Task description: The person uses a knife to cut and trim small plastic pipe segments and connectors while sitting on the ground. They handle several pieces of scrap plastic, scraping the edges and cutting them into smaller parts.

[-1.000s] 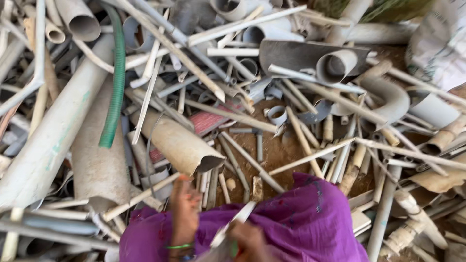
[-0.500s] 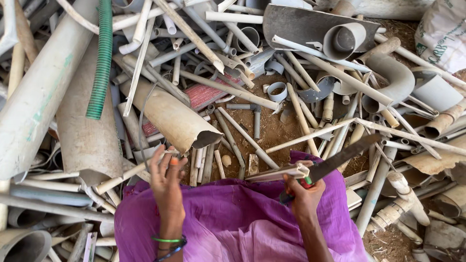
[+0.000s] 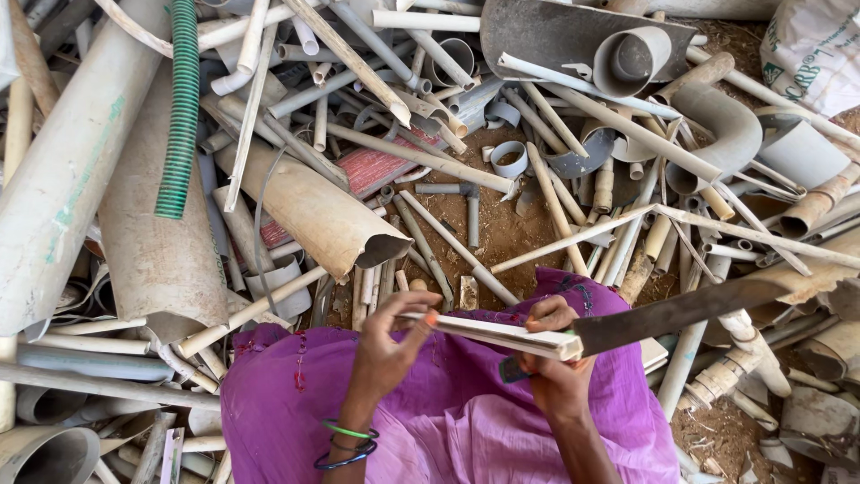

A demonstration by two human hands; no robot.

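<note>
My left hand pinches the left end of a flat whitish plastic strip that lies across my lap, over purple cloth. Green and dark bangles ring that wrist. My right hand grips a green handle and also touches the strip's right end. From that hand a long dark rusty blade reaches out to the right over the scrap. Both hands sit low in the middle of the head view, about a hand's width apart.
Broken plastic pipes lie piled all around on brown dirt. A wide grey pipe and a green ribbed hose are at left, a split beige pipe ahead, a grey elbow and white sack at right.
My left hand has come off the scrap and taken the strip's left end. The strip and blade now lie level across my lap, the blade lower than before.
</note>
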